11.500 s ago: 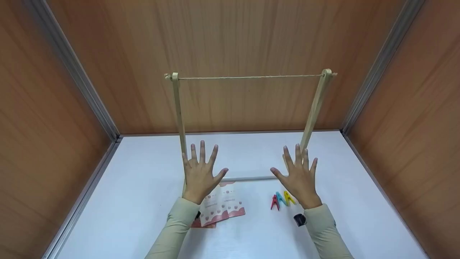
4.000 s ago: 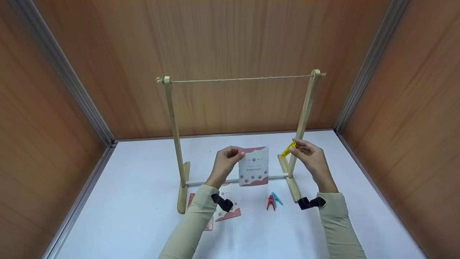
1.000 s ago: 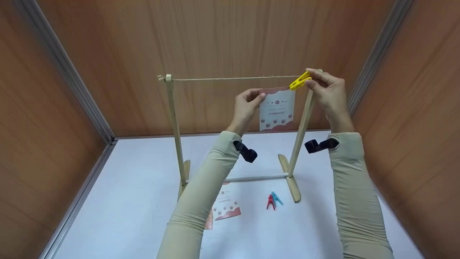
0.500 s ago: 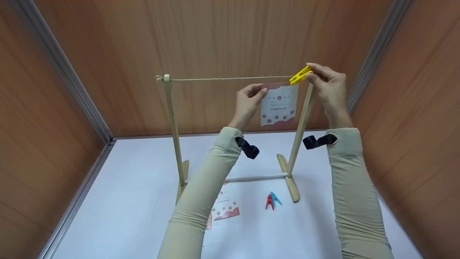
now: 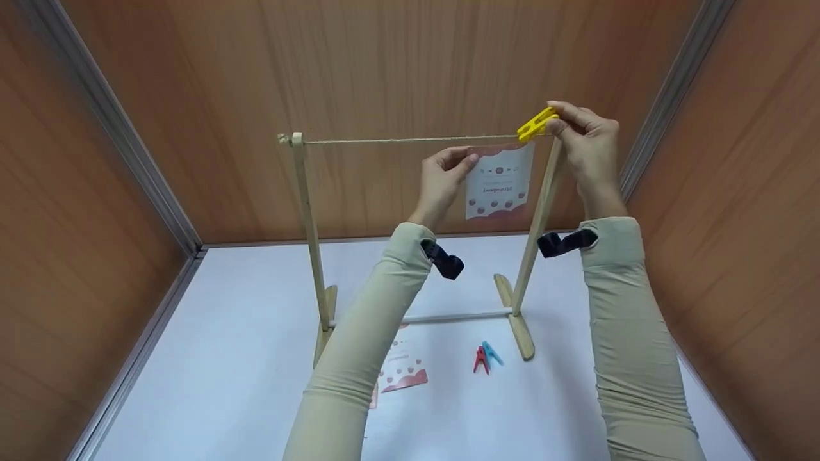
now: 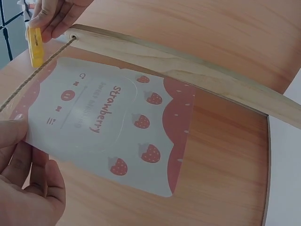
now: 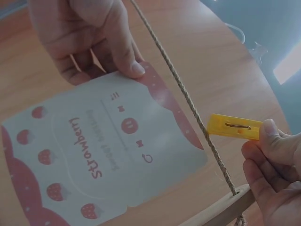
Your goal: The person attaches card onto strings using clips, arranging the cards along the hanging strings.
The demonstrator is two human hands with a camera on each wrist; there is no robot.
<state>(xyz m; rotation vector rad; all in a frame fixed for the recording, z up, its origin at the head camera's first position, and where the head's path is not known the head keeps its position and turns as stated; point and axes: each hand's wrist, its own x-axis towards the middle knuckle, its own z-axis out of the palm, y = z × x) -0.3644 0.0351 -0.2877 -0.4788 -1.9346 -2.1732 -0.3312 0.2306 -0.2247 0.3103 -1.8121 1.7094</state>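
My left hand pinches a strawberry-printed card by its upper left corner, and the card hangs just below the string. Between thumb and fingers of my right hand is a yellow clothespin, its nose right at the string near the right post. In the right wrist view the card lies alongside the string, and the clothespin meets the string from the other side. The left wrist view shows the card's printed face with the clothespin above its top corner.
A red clothespin and a blue clothespin lie on the white table. Another strawberry card rests there, partly behind my left sleeve. The stand has a left post and a low crossbar. Wooden panels enclose the table.
Since the open-handed start, a card and the yellow clothespin have been picked up from the table. Over the last second both hands rose slightly, bringing the card's top edge and the clothespin up to the string.
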